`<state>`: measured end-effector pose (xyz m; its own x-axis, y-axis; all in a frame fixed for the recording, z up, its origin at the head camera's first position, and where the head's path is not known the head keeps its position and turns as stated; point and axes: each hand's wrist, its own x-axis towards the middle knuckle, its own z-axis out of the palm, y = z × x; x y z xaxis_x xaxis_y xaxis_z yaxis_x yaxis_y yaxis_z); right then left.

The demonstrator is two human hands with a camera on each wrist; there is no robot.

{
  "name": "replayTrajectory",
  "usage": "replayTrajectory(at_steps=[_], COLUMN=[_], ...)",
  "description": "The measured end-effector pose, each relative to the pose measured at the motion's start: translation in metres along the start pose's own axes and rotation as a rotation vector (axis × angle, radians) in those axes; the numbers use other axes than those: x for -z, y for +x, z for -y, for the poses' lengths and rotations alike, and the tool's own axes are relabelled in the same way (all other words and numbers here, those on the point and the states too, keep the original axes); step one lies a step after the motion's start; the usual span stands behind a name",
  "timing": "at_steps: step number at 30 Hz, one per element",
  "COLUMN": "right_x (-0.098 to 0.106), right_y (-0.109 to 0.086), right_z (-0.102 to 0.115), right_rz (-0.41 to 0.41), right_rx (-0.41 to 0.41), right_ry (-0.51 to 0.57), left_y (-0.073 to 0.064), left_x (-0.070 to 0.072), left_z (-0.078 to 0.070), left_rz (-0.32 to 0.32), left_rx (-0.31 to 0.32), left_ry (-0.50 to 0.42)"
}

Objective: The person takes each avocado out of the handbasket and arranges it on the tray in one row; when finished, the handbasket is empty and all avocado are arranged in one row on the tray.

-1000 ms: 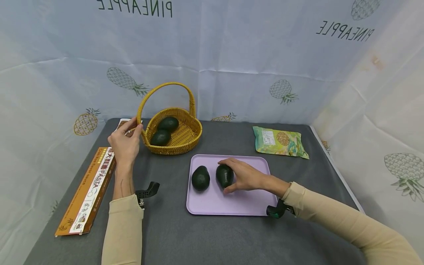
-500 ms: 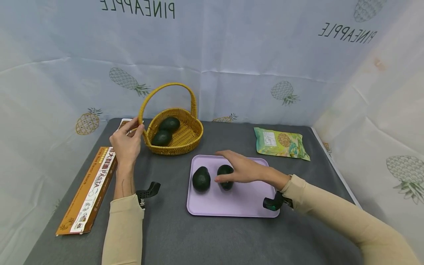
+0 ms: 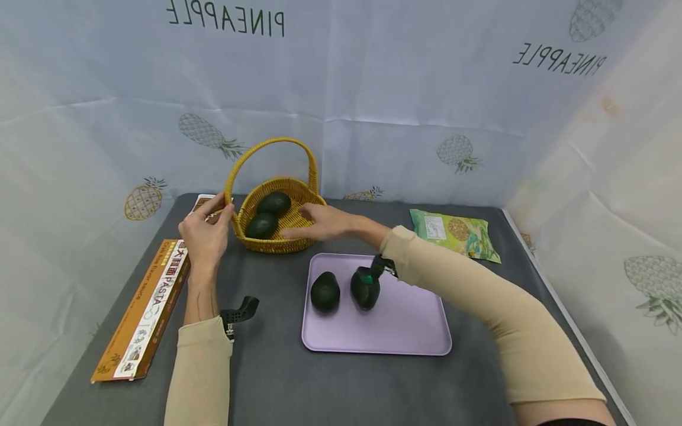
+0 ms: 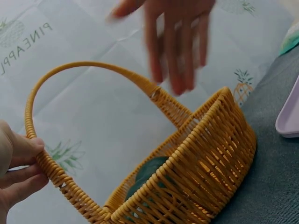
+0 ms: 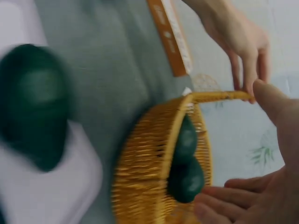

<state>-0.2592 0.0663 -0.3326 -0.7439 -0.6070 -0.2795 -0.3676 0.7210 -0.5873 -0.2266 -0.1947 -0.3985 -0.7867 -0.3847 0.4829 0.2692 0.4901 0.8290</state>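
My left hand (image 3: 205, 234) pinches the left side of the handle of a yellow wicker basket (image 3: 277, 245), near where it joins the rim. Two dark green avocados (image 3: 274, 204) lie inside, at the basket's left. Over the basket's right side hovers my right hand (image 3: 331, 225), fingers extended, holding nothing; the left wrist view shows it blurred above the rim (image 4: 224, 93). On a lilac tray (image 3: 399, 331) lie two more avocados, a left one (image 3: 325, 292) and a right one (image 3: 365, 294). The right wrist camera partly covers the right one.
A long orange pasta box (image 3: 141, 319) lies along the table's left side, beyond my left forearm. At the back right rests a green and yellow snack bag (image 3: 459, 234). A pineapple-print curtain (image 3: 373, 89) hangs behind the grey table (image 3: 277, 378).
My right hand has let go of the right avocado on the tray, lifted, and moved left and away to the basket. My left hand has stayed on the handle.
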Motion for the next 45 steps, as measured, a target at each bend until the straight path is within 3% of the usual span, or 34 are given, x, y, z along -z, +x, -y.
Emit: replayTrajectory(at_steps=[5, 9, 15, 23, 33, 45], right_x=[0.015, 0.016, 0.003, -0.004, -0.008, -0.009], right_y=[0.052, 0.090, 0.123, 0.131, 0.129, 0.126], right_z=[0.029, 0.039, 0.045, 0.036, 0.004, -0.010], right_rz=[0.025, 0.023, 0.052, -0.016, -0.129, -0.154], right_rx=[-0.099, -0.150, -0.164, -0.155, -0.136, -0.126], right_ry=[-0.029, -0.063, -0.098, -0.112, -0.344, -0.577], left_y=[0.002, 0.002, 0.002, 0.005, 0.003, 0.001], left_x=[0.001, 0.001, 0.004, 0.003, 0.002, 0.002], left_z=[0.000, 0.001, 0.002, 0.000, 0.000, 0.003], left_rz=[-0.003, -0.001, 0.010, -0.003, -0.004, 0.002], left_rx=[-0.012, -0.030, -0.026, -0.030, -0.032, -0.021], left_ry=[-0.005, -0.016, -0.019, -0.001, -0.018, -0.014])
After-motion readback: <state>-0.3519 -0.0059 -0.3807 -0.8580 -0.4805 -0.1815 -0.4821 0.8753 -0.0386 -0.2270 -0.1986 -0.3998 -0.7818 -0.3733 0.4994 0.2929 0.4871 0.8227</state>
